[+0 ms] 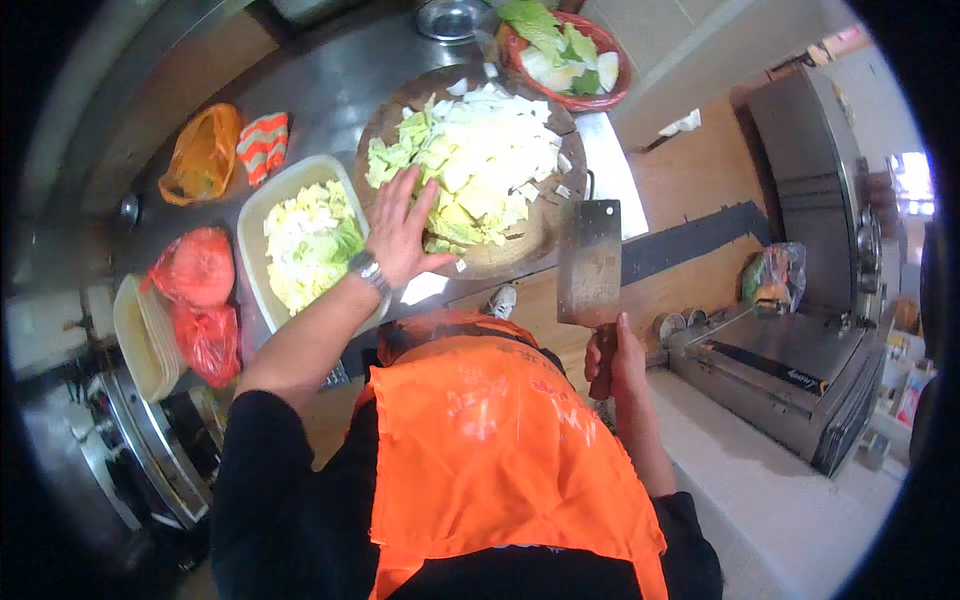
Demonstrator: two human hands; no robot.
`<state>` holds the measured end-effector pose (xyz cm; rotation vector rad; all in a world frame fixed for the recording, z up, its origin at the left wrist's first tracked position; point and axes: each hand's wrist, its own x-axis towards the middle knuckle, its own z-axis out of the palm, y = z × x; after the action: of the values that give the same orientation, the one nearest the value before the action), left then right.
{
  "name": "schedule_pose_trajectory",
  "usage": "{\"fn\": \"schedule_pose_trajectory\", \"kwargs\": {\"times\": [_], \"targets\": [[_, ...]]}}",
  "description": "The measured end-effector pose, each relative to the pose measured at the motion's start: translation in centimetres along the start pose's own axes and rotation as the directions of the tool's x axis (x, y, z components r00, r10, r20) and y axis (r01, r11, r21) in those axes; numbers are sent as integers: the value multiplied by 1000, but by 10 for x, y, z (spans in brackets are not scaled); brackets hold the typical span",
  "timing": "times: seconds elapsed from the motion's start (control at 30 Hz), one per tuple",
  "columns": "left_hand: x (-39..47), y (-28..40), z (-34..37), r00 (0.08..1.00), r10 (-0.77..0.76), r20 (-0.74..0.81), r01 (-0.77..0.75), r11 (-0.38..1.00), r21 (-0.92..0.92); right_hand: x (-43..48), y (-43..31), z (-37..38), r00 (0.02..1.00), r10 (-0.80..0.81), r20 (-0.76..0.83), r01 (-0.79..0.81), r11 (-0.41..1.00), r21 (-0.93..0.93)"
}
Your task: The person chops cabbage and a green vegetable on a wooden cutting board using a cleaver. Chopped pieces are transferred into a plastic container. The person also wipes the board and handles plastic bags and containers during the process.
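A heap of chopped Chinese cabbage (487,150) covers most of a round wooden chopping block (517,259). At the heap's near left edge rests my left hand (405,225), fingers spread, with a watch on its wrist. My right hand (619,356) grips the brown handle of a Chinese cleaver (590,259). The cleaver's broad blade points away from me, held off to the right of the block. To the left of the block, a pale plastic tub (251,225) holds more cut cabbage (307,240); my left forearm passes over its near corner.
Left on the steel counter (330,82) are an orange plastic bag (199,154), a striped cloth (264,146), red bagged bundles (196,266) and stacked pale containers (150,337). Behind the block stand a red basket (619,90) of cabbage leaves and a metal bowl (450,21). A steel appliance (772,367) is at right.
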<state>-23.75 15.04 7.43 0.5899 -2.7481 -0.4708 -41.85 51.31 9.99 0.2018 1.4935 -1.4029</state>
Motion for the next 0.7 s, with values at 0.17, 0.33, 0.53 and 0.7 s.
{"fn": "schedule_pose_trajectory", "kwargs": {"times": [0.17,0.33,0.53,0.7], "targets": [[55,-10,29,994,91,53,-91,996,6,14,58,24,987,114,110,-138,959,246],[59,-18,39,988,156,-25,-157,981,-117,69,86,114,973,205,101,-225,939,259],[57,-32,45,969,176,-175,-211,955,-210,70,75,175,982,113,152,-153,947,283],[60,-30,37,961,148,-234,-222,918,-330,44,55,184,993,93,69,-106,972,211]]}}
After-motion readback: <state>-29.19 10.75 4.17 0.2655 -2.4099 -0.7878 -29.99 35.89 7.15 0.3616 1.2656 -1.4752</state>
